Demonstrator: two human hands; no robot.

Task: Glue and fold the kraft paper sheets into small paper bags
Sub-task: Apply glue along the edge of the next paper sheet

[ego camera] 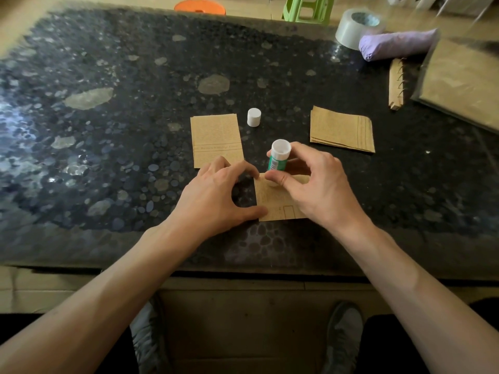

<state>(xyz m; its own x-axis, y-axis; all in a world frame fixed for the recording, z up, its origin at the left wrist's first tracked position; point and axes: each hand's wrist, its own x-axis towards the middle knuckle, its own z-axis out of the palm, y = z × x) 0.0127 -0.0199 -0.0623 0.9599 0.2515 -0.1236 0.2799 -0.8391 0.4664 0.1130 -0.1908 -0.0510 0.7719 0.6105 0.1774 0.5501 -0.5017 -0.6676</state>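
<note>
A small kraft sheet (272, 202) lies flat near the front of the dark stone table (135, 130). My left hand (216, 194) holds it down at its left edge with thumb and fingertips. My right hand (313, 184) grips a green glue stick (276, 159), uncapped, its tip pressed onto the sheet's top edge. The white cap (254, 117) stands upright further back. A folded printed kraft piece (216, 140) lies to the left of the cap. A stack of kraft sheets (342, 132) rests to the right.
At the back right sit a tape roll (356, 28), a folded lilac umbrella (397, 44), a strip of spiral-bound card (396, 86) and a large flat pack of kraft paper (461, 85). Orange (199, 7) and green stools (309, 8) stand beyond the table.
</note>
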